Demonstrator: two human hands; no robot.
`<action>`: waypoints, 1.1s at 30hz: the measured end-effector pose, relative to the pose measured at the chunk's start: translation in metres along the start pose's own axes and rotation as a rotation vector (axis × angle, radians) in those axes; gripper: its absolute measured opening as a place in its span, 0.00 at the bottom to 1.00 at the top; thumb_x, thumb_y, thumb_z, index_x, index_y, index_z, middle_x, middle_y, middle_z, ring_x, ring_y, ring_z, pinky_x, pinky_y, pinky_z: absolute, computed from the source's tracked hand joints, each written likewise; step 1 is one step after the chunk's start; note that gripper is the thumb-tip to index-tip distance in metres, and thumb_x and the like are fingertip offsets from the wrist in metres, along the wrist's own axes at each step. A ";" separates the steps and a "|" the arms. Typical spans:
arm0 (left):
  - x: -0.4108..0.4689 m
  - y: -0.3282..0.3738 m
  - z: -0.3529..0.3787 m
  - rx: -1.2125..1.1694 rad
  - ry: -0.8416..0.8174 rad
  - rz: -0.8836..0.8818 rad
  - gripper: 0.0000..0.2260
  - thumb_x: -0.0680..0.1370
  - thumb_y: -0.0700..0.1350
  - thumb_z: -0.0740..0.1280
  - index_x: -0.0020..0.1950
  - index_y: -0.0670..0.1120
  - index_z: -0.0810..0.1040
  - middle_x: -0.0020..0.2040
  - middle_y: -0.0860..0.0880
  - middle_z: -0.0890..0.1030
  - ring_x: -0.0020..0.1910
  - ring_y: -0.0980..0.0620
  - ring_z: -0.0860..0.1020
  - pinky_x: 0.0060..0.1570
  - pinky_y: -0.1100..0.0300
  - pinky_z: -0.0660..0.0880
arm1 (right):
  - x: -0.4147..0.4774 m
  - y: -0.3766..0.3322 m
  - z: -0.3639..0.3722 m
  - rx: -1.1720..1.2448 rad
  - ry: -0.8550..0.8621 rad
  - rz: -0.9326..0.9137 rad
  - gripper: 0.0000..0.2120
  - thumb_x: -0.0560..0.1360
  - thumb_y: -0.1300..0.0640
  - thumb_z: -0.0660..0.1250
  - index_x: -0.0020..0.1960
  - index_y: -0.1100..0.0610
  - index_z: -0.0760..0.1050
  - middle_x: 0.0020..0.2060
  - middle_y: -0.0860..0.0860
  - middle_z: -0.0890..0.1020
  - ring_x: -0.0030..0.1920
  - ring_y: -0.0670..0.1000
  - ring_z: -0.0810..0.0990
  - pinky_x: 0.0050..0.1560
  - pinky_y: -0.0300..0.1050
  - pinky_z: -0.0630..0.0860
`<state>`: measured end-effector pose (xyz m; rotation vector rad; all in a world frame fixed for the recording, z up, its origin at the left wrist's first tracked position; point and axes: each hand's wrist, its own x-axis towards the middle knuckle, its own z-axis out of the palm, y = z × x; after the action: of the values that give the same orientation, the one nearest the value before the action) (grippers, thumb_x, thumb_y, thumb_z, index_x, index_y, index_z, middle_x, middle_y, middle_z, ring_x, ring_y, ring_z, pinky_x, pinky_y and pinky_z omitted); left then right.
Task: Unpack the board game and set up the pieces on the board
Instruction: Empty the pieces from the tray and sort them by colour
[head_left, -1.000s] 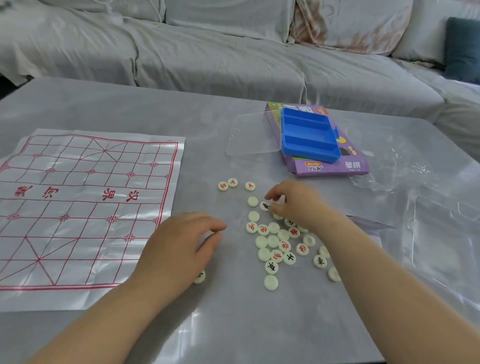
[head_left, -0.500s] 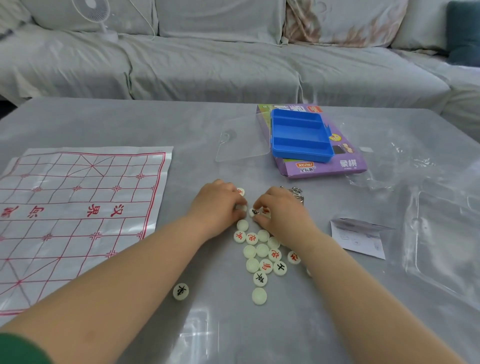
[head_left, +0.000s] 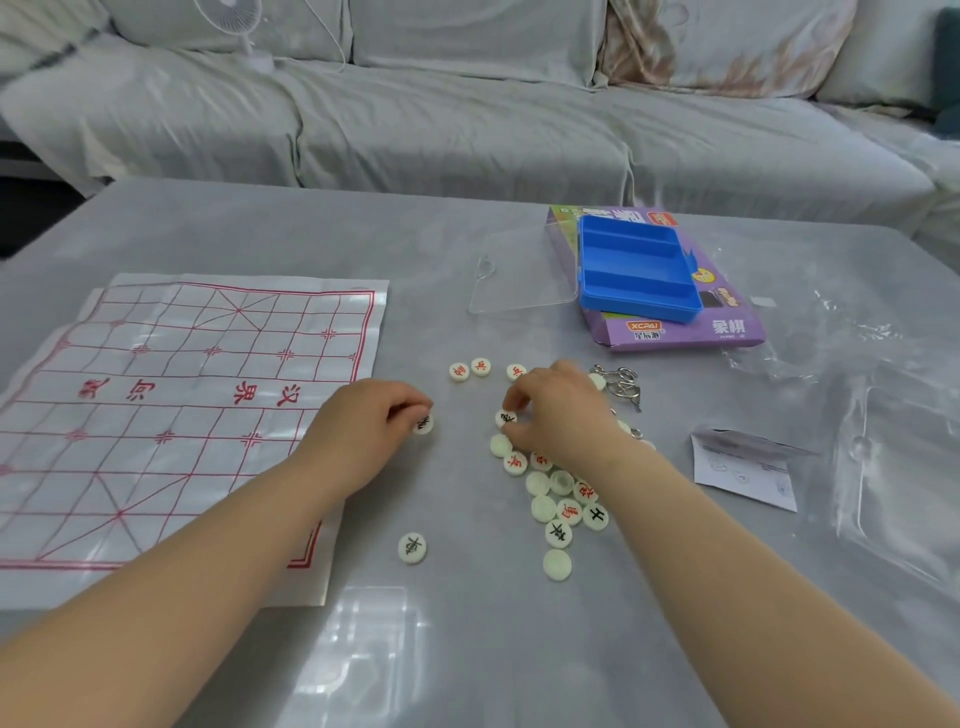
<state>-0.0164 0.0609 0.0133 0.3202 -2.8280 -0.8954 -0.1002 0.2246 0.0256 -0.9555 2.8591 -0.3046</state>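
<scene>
Moved left since half a second ago: left hand (head_left: 363, 431), pinching a black-marked piece (head_left: 423, 423) beside the paper xiangqi board (head_left: 171, 426) at frame left. At centre, right hand (head_left: 558, 415) gripping another disc (head_left: 505, 418) atop the pile of pieces (head_left: 558, 499).

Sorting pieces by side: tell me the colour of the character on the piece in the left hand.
Black, on a white piece pinched in the left hand; head view.

A single head-worn wide-angle view looks forward and down from close above the near edge of a grey worktop (head_left: 260, 228). Both forearms reach in from the bottom corners. A sofa (head_left: 467, 119) fills the top of the frame, beyond the worktop's far edge.
</scene>
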 end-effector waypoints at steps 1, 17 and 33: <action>-0.003 -0.005 -0.002 0.009 -0.002 -0.012 0.10 0.78 0.42 0.61 0.55 0.44 0.79 0.54 0.49 0.80 0.51 0.53 0.73 0.43 0.68 0.61 | 0.000 -0.005 0.000 0.004 -0.012 -0.009 0.12 0.74 0.53 0.63 0.55 0.53 0.76 0.52 0.50 0.79 0.59 0.52 0.69 0.53 0.41 0.64; -0.012 -0.012 0.002 0.059 -0.029 0.110 0.07 0.75 0.41 0.64 0.50 0.44 0.81 0.47 0.50 0.78 0.47 0.54 0.71 0.38 0.66 0.61 | -0.058 -0.032 0.016 0.174 -0.058 -0.196 0.10 0.72 0.54 0.66 0.53 0.54 0.77 0.48 0.50 0.80 0.50 0.50 0.69 0.51 0.39 0.64; -0.113 -0.010 0.017 -0.060 -0.001 0.219 0.23 0.68 0.58 0.58 0.52 0.46 0.80 0.48 0.54 0.79 0.49 0.61 0.69 0.52 0.70 0.63 | -0.099 -0.037 0.018 0.249 -0.040 -0.111 0.11 0.75 0.55 0.62 0.55 0.56 0.77 0.52 0.51 0.79 0.51 0.48 0.75 0.45 0.34 0.65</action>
<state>0.0903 0.0900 -0.0157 0.0022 -2.7613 -0.9297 0.0029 0.2525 0.0205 -1.0569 2.6550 -0.6270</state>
